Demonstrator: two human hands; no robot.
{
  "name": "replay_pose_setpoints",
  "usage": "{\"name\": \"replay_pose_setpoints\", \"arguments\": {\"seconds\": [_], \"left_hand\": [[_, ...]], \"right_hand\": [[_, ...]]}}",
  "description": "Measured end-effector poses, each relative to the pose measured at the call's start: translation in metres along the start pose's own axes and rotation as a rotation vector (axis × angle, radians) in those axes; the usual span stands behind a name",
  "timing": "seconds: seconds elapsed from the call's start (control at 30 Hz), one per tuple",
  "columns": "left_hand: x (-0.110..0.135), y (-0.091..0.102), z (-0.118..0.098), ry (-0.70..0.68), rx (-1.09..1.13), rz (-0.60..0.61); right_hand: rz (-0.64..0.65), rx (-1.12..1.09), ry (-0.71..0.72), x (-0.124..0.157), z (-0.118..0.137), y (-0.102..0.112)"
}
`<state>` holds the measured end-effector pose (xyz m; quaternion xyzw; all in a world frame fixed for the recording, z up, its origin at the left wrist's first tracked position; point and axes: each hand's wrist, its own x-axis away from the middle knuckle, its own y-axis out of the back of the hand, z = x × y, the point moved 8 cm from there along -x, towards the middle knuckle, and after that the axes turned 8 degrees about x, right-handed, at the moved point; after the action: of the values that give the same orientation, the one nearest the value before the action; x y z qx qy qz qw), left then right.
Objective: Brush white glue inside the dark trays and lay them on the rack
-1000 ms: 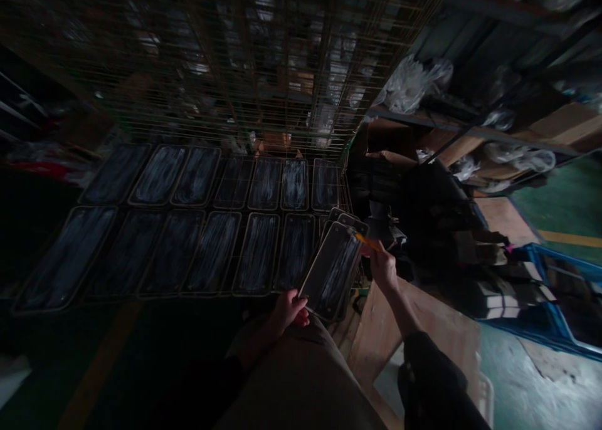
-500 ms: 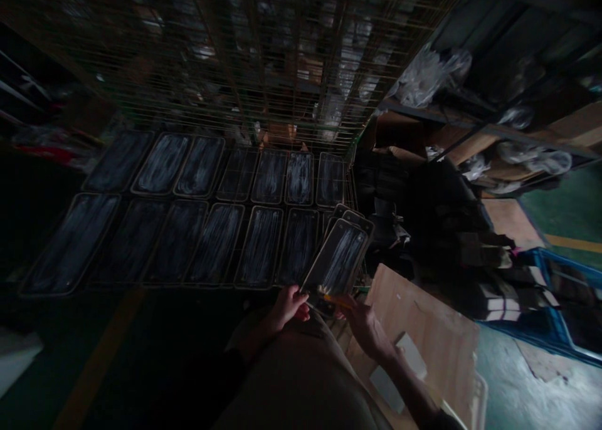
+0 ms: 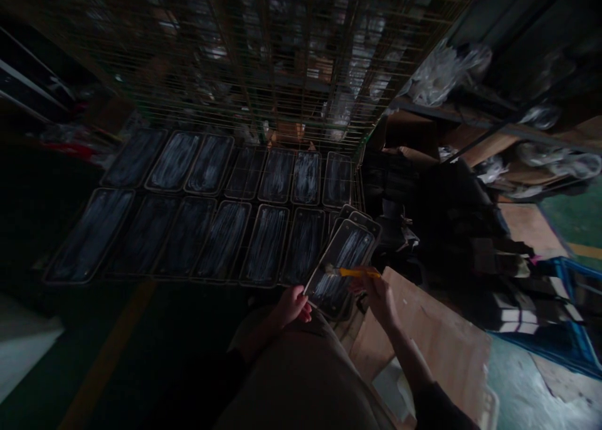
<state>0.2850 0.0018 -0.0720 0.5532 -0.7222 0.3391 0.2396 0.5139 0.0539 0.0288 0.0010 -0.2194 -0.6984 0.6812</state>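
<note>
So right in front of me there's a big wire mesh cage [image 3: 282,113], pretty dim behind it. On my right, clear plastic bags [image 3: 439,79] are bunched on a shelf [image 3: 505,124], with a cardboard box [image 3: 411,129] near its end. Past that I've got a blue crate [image 3: 540,341], and a wooden board [image 3: 442,336] closer to me. Over left, a yellow stripe [image 3: 110,358] runs along the floor, plus something red [image 3: 78,149], too dark to make out.
</note>
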Motion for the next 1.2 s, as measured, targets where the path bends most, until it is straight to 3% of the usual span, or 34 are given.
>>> {"name": "replay_pose_setpoints", "arguments": {"seconds": [0.1, 0.17, 0.27, 0.43, 0.6, 0.67, 0.8, 0.93, 1.0, 1.1, 1.2], "left_hand": [[-0.001, -0.001, 0.0, 0.011, 0.001, 0.012], [-0.002, -0.001, 0.001, 0.031, -0.025, 0.011], [-0.004, -0.001, 0.001, 0.06, -0.061, -0.004], [-0.007, -0.004, 0.005, 0.061, -0.068, 0.026], [-0.008, -0.002, 0.008, 0.041, -0.042, 0.03], [-0.008, -0.001, 0.009, 0.043, -0.038, 0.025], [-0.008, 0.001, 0.009, 0.043, -0.057, 0.001], [-0.007, 0.0, 0.009, 0.025, -0.028, 0.007], [-0.007, 0.0, 0.008, 0.026, -0.022, 0.013], [-0.005, -0.001, 0.006, 0.023, -0.028, 0.024], [-0.003, -0.002, 0.003, 0.016, -0.035, 0.022]], "right_hand": [[0.157, -0.03, -0.06, 0.008, -0.006, -0.021], [0.192, -0.038, -0.081, 0.003, -0.011, -0.03], [0.041, -0.064, -0.042, -0.026, -0.011, -0.016], [-0.272, -0.038, 0.081, -0.081, 0.004, 0.031], [-0.41, 0.203, 0.256, -0.095, 0.024, 0.046], [-0.368, 0.322, 0.309, -0.088, 0.028, 0.037], [-0.127, 0.451, 0.377, -0.051, 0.029, 0.006], [0.139, 0.389, 0.296, -0.011, 0.025, -0.016], [0.177, 0.294, 0.239, -0.008, 0.027, -0.013], [-0.011, 0.221, 0.234, -0.031, 0.039, 0.012], [-0.191, 0.302, 0.301, -0.066, 0.047, 0.034]]}}
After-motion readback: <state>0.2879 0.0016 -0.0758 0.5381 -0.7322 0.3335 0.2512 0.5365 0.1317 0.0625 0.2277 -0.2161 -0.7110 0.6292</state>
